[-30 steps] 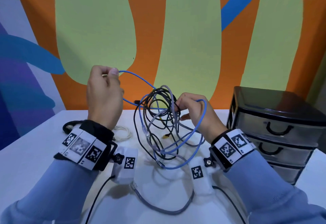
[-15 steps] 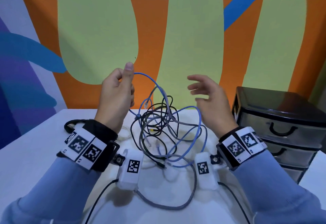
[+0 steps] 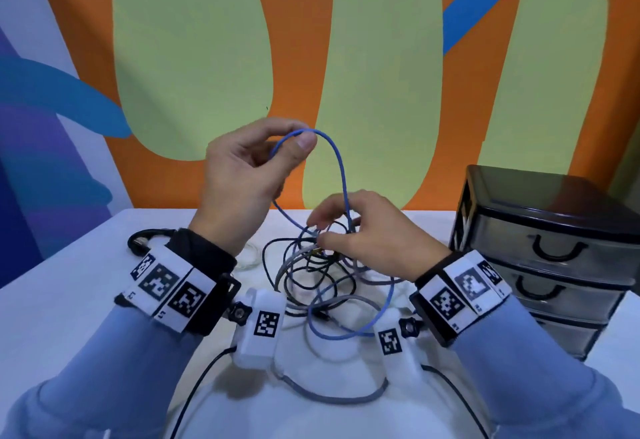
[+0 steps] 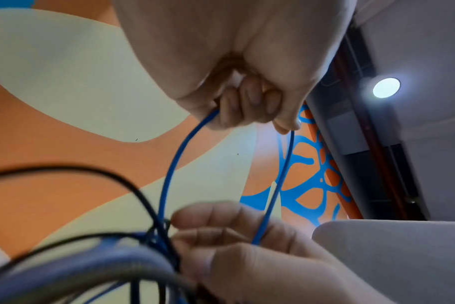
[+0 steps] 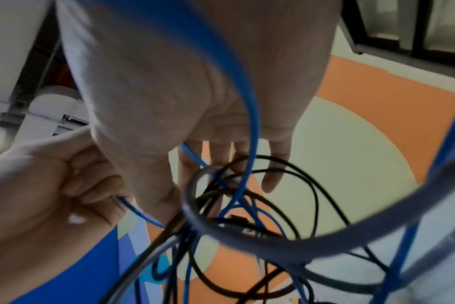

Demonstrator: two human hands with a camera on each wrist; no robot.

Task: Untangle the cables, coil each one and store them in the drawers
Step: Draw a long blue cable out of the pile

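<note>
A tangle of blue, black and grey cables [image 3: 311, 279] lies on the white table [image 3: 69, 300]. My left hand [image 3: 299, 135] is raised above it and pinches the top of a loop of the blue cable [image 3: 341, 175] between thumb and fingers, which the left wrist view shows as the blue cable [image 4: 174, 164] hanging from my left hand [image 4: 247, 111]. My right hand [image 3: 320, 231] reaches down into the knot, fingers fairly straight among the strands. The right wrist view shows my right hand [image 5: 234, 160] with the blue cable [image 5: 252, 127] running across its palm side, not gripped.
A black drawer unit [image 3: 554, 248] with three shut drawers stands at the right. A grey cable [image 3: 332, 399] curves near the table's front between my wrists. A black coiled cable [image 3: 145, 236] and a thin white cable [image 3: 247, 258] lie behind my left wrist. A painted wall rises behind.
My right hand let go of the tangle, lifted with fingers spread, then came down into the knot. My left hand kept its pinch on the blue cable and moved right.
</note>
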